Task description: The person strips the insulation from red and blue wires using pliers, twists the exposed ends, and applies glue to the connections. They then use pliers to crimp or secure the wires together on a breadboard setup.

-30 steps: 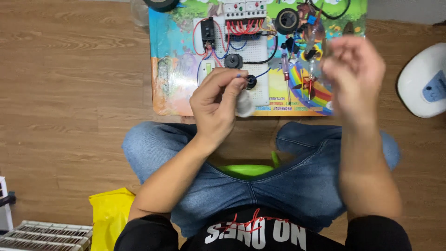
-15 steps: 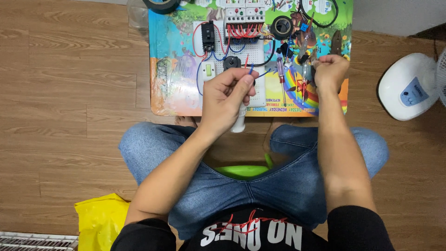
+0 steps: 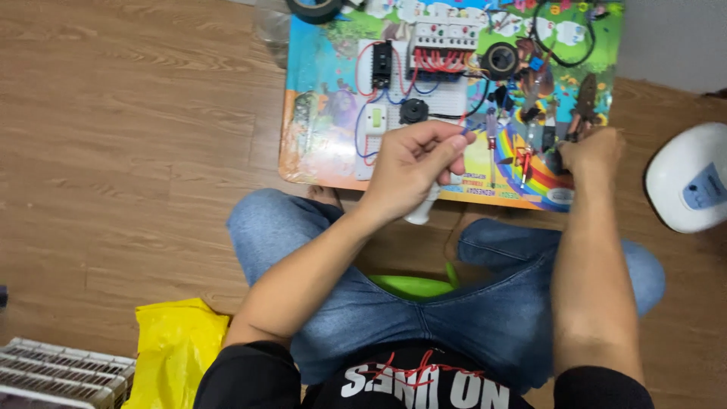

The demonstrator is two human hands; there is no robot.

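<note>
I sit on the floor in front of a colourful picture board [image 3: 326, 144] that carries a white wiring panel [image 3: 447, 98] with breakers, a black switch and red and blue wires. My left hand [image 3: 413, 170] hovers over the board's near edge, its fingertips pinched on a thin wire end [image 3: 463, 133]. At the board's lower right corner my right hand [image 3: 592, 151] rests with its fingers curled around a dark tool handle [image 3: 557, 160]. Pliers [image 3: 585, 106] lie just beyond it. Several small screwdrivers [image 3: 492, 132] lie between the hands.
A black tape roll [image 3: 314, 7] sits at the board's far edge. A white round appliance [image 3: 689, 185] stands on the wooden floor at right. A yellow bag [image 3: 178, 348] and a white grille [image 3: 60, 375] lie at lower left. A green stool [image 3: 413, 286] shows between my legs.
My right hand has dropped from up in front of the camera down to the board's right corner and closed on a tool. The left hand keeps its pinch on the wire.
</note>
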